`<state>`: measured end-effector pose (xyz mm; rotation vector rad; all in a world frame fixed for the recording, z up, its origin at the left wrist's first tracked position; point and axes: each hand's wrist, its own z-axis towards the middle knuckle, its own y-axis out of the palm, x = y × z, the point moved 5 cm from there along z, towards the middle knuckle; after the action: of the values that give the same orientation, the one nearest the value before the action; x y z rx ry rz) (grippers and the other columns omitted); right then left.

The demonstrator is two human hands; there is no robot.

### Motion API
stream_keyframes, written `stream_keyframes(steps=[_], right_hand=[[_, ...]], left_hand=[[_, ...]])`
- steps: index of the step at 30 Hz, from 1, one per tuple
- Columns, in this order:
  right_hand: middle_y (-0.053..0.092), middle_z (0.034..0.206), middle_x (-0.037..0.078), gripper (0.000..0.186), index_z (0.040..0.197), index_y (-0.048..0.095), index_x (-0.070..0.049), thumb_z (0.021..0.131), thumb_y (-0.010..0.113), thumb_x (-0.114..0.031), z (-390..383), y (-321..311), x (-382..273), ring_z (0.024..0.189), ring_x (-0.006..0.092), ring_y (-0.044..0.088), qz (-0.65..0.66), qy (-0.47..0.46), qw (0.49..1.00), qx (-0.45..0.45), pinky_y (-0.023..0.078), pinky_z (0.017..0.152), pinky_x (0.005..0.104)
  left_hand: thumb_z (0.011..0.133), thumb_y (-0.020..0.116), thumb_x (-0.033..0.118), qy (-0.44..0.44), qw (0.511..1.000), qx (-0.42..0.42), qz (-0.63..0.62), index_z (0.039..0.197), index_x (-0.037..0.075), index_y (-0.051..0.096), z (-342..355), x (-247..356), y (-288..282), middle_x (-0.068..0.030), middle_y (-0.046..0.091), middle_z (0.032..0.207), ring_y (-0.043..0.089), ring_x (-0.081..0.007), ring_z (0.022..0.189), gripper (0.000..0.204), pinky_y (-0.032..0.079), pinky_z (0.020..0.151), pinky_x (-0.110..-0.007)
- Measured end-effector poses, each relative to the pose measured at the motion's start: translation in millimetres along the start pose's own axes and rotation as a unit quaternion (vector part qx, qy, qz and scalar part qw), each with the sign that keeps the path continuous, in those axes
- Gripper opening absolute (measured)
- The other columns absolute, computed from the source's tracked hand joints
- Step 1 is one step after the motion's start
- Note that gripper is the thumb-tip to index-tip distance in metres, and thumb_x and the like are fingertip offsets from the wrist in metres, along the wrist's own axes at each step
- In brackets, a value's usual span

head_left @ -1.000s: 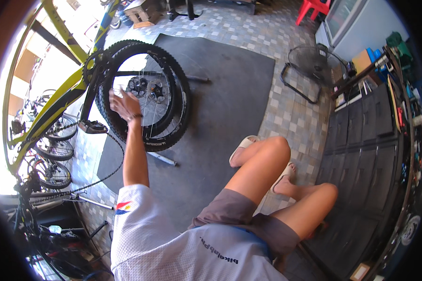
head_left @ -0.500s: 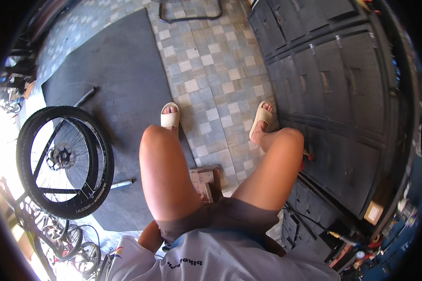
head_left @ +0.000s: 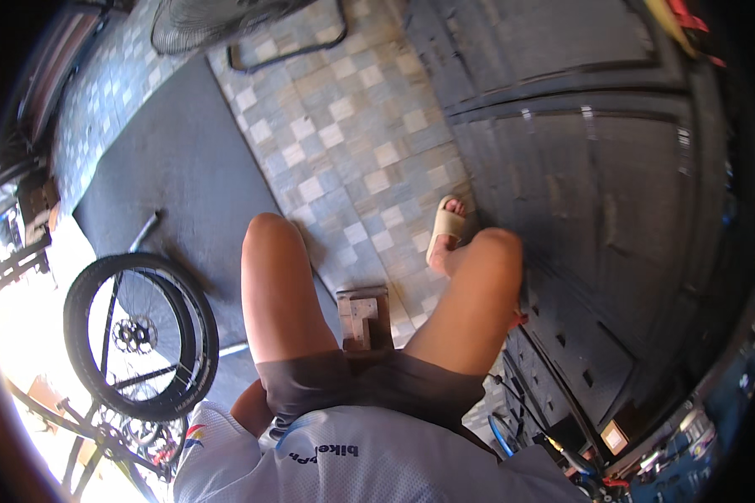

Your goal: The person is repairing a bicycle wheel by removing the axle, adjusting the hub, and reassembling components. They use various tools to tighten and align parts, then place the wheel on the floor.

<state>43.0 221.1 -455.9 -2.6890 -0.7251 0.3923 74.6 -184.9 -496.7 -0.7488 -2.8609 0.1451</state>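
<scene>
The person sits low on a small wooden stool (head_left: 363, 318), white jersey (head_left: 352, 465) and dark shorts (head_left: 369, 386) closest to view, both bare knees raised in front. Neither hand shows: the left arm (head_left: 250, 408) appears only as a bit of elbow tucked beside the left thigh, so I cannot tell how the fingers of either hand stand or whether they hold anything. The right foot wears a pale slide sandal (head_left: 445, 228) planted on the checkered tile floor (head_left: 352, 126). Just to the person's left, a bicycle wheel (head_left: 141, 335) with a black tyre and a disc rotor at its hub lies on the dark rubber mat (head_left: 176, 168), near the left knee but apart from it. A slim metal bar (head_left: 145, 230) lies on the mat just beyond the wheel. To the right stands a dark cabinet of drawers (head_left: 596, 210). Farther off, at the top, a floor fan (head_left: 226, 25) rests on the tiles.
</scene>
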Motion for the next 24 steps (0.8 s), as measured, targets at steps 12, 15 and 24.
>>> stream_keyframes(steps=[12, 15, 24], right_hand=[[0.077, 0.115, 0.024, 0.043, 0.129, 0.073, -0.006, 0.111, 0.055, -0.04, 74.1, 3.8, 25.9, 0.105, 0.0441, 0.074, 0.065, -0.025, 0.996, 0.061, 0.06, 0.087, 0.0523], [0.077, 0.114, 0.024, 0.043, 0.129, 0.073, -0.006, 0.111, 0.054, -0.04, 85.9, 17.5, 56.6, 0.104, 0.0442, 0.074, 0.05, -0.017, 0.996, 0.075, 0.06, 0.087, 0.0526], [0.074, 0.086, 0.015, 0.044, 0.101, 0.066, -0.007, 0.116, 0.039, -0.039, -19.1, -93.2, 53.4, 0.082, 0.0409, 0.073, 0.296, -0.109, 0.867, 0.386, 0.057, 0.078, 0.0519]], left_hand=[[0.097, 0.071, 0.038, 0.194, 0.941, 0.033, 0.277, 0.117, 0.011, 0.079, 114.1, 151.5, -156.5, -0.0159, 0.08, 0.111, 0.076, -0.0341, 0.102, 0.034, 0.059, 0.09, -0.05], [0.097, 0.071, 0.038, 0.317, 0.846, 0.042, 0.426, 0.116, 0.011, 0.079, 124.9, 215.7, -197.3, -0.0157, 0.081, 0.111, 0.076, -0.0337, 0.102, 0.034, 0.059, 0.09, -0.05], [0.105, 0.059, 0.039, 0.473, 0.761, 0.277, 0.347, 0.084, 0.001, 0.075, -60.1, 528.7, -213.0, -0.0201, 0.072, 0.074, 0.072, -0.0325, 0.068, 0.046, 0.053, 0.062, -0.045]])
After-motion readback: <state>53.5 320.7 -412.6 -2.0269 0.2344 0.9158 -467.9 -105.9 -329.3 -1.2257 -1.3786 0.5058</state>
